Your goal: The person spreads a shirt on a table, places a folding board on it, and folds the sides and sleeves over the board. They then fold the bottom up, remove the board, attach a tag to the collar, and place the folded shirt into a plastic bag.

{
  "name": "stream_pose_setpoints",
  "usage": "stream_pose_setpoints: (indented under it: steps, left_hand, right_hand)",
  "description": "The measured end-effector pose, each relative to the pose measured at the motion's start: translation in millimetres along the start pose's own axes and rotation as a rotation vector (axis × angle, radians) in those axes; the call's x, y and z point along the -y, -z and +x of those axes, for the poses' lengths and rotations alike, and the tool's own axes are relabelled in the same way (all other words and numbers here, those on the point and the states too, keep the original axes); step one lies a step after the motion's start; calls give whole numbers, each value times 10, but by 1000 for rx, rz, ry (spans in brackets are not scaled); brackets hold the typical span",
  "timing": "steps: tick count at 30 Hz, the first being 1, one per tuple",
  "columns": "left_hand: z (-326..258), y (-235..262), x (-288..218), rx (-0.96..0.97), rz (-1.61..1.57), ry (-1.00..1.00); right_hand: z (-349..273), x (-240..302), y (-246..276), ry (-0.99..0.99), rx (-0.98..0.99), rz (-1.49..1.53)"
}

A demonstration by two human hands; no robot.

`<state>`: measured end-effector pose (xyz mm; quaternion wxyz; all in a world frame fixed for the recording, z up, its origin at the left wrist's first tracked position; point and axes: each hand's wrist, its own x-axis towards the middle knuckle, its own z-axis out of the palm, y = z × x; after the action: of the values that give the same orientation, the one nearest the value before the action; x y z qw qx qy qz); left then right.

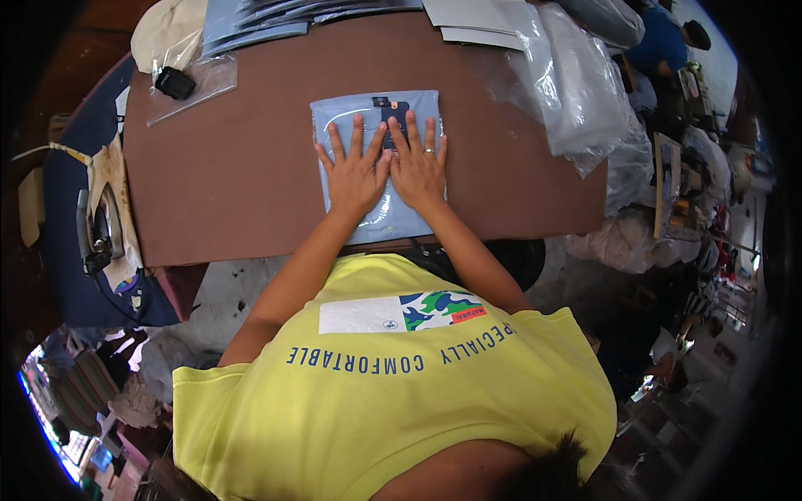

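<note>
A folded light-blue garment in a clear plastic bag (384,221) lies flat on the brown table, close to its front edge. Dark tags show near its far end. Both palms press down on it: my left hand (355,175) covers the left half with fingers spread, and my right hand (416,171), wearing a ring, rests on the right half with fingers spread. The thumbs meet near the middle. Neither hand grips anything. The part of the package beneath the palms is hidden.
Folded blue garments (251,25) are stacked at the far left, near a small black object (175,83) on a clear bag. White boards (476,21) and clear plastic bags (576,92) lie far right. An iron (102,225) stands left of the brown table (225,184).
</note>
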<state>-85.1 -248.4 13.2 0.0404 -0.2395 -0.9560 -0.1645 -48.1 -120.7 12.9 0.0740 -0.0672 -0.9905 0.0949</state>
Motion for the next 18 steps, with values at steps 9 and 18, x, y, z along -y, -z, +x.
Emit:
stream_pose_setpoints:
  steps: [9, 18]
  left_hand:
    - [33, -7, 5, 8, 15, -18]
    - [58, -13, 86, 11, 45, -48]
  right_hand:
    - [16, -20, 6, 1, 12, 14]
    - [82, -82, -98, -7, 32, 172]
